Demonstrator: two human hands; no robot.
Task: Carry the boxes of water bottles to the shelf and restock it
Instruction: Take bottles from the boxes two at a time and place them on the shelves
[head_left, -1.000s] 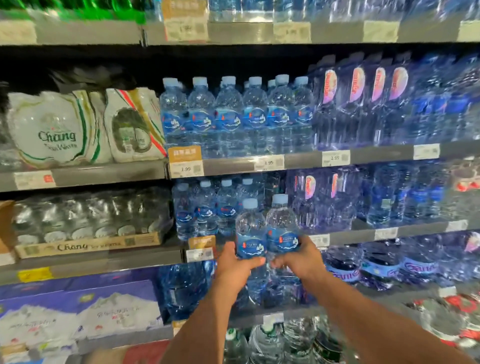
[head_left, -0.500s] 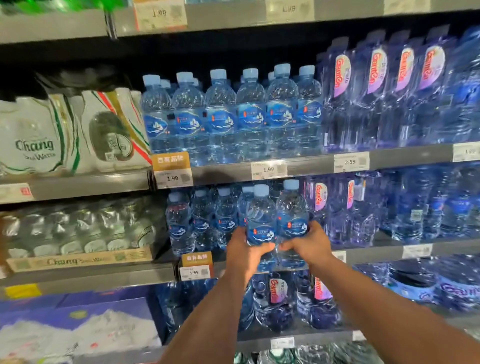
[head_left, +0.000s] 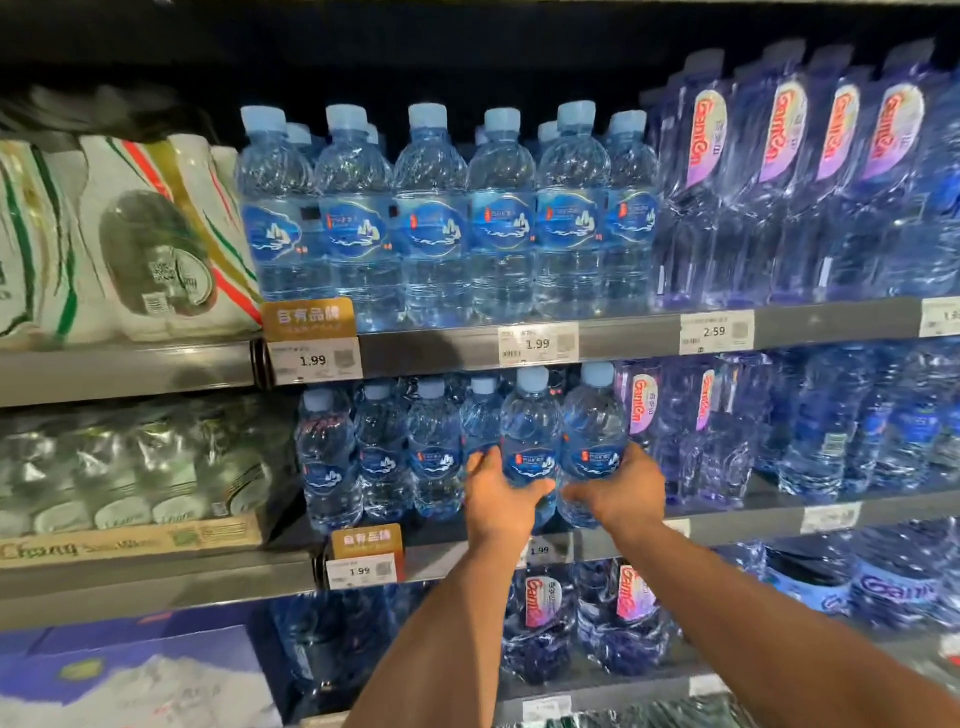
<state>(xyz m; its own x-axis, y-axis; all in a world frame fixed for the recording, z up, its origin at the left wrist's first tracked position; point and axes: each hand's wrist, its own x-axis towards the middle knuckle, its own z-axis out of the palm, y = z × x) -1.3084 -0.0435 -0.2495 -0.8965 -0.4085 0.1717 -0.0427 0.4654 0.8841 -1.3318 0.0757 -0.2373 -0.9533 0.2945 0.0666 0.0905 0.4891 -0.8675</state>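
Now at the middle shelf (head_left: 753, 522): the two bottles, a second ago held lower in front of its lip, are raised level with the row of matching bottles (head_left: 382, 452), so placement looks close. The left hand (head_left: 498, 493) grips the left bottle (head_left: 531, 431) low on its body. The right hand (head_left: 621, 488) grips the right bottle (head_left: 595, 421); the pair touch, just right of the row.

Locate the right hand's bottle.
Head view: the right bottle is at the middle shelf front, between the left bottle in the left hand and Ganten packs.
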